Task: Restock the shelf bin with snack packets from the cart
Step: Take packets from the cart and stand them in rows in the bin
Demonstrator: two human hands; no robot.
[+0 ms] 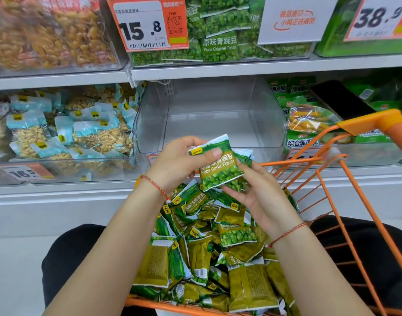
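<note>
My left hand (179, 160) grips a small stack of green "Peas Garlic Flavor" packets (220, 172), thumb across the front of the top one. My right hand (257, 195) cups the stack's lower right side from beneath, palm up, fingers bent around it. Both hands hover above the orange wire cart (359, 128), which holds a heap of several more green and olive pea packets (218, 249). Straight ahead, just beyond the hands, a clear plastic shelf bin (209, 115) on the middle shelf has nothing inside.
The bin to the left holds peanut packets (65, 131); the one to the right holds green mixed-snack bags (309, 119). Above, a bin of original-taste pea packets (218, 42) sits behind a 15.8 price tag (147, 23). The cart's handle rises at right.
</note>
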